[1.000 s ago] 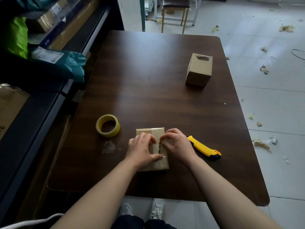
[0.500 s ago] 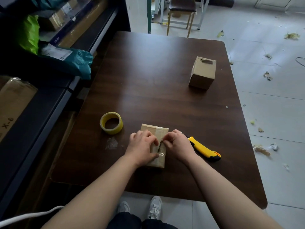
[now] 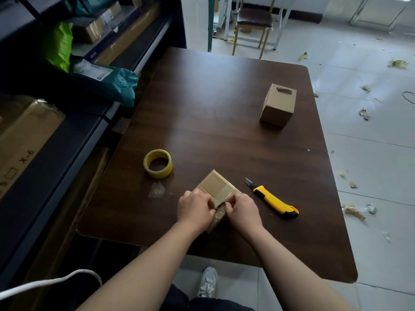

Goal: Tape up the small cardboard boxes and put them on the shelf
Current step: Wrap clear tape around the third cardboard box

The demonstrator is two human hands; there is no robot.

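Observation:
A small flat cardboard box (image 3: 216, 185) lies near the front edge of the dark wooden table (image 3: 224, 122), turned at an angle, with clear tape across its top. My left hand (image 3: 194, 209) grips its near left side, fingers curled onto the top. My right hand (image 3: 243, 209) pinches at the tape on the box's near end. A second, taller cardboard box (image 3: 278, 105) stands at the far right of the table. A yellow tape roll (image 3: 158, 163) lies left of the flat box. The shelf (image 3: 74, 131) runs along the left.
A yellow utility knife (image 3: 275, 202) with its blade out lies just right of my right hand. A scrap of clear tape (image 3: 157, 190) sticks to the table by the roll. The shelf holds parcels and large cartons. A chair (image 3: 254, 21) stands beyond the table.
The flat box has been rotated so one corner now points away from me. Both hands stayed on its near end, working the tape. The knife's blade is now uncovered.

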